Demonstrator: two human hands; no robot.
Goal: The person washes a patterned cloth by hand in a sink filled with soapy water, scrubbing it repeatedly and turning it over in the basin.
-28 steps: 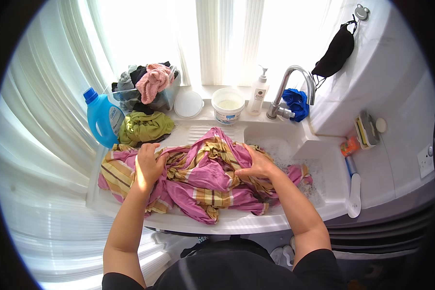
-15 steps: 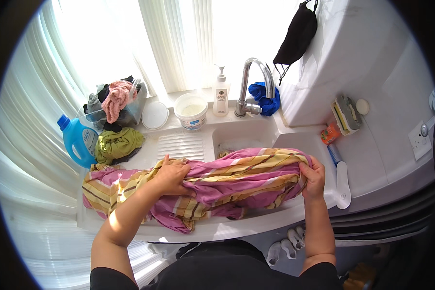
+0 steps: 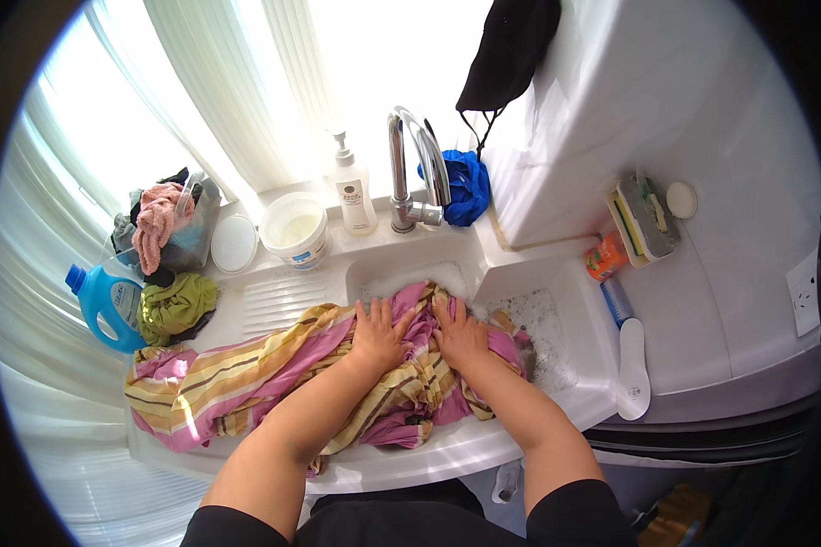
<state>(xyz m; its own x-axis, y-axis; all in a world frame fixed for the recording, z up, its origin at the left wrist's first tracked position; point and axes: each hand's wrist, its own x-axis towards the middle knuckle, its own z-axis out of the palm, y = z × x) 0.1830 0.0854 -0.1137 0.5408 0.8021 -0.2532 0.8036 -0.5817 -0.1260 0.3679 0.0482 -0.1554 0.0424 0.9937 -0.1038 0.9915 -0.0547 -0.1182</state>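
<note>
A large striped cloth (image 3: 246, 378) in pink, yellow and brown lies bunched across the sink unit (image 3: 597, 351), from the ribbed washboard side over the middle basin. My left hand (image 3: 380, 335) presses down on it near the middle, fingers spread out. Just to its right, my right hand (image 3: 461, 337) lies on the gathered folds with its fingers stretched forward and apart. The cloth bunches up between both hands. Suds (image 3: 543, 337) show in the basin to the right of the cloth.
A chrome faucet (image 3: 401, 173), pump bottle (image 3: 354, 196) and white tub (image 3: 294, 232) stand along the back. At left are a blue detergent jug (image 3: 109, 310), green cloth (image 3: 178, 305) and a box of clothes (image 3: 201, 205). A brush (image 3: 634, 365) lies on the right rim.
My right hand has come left from the cloth's right end to beside my left hand. That end is now bunched inward, uncovering the sudsy basin. The view has shifted to the right.
</note>
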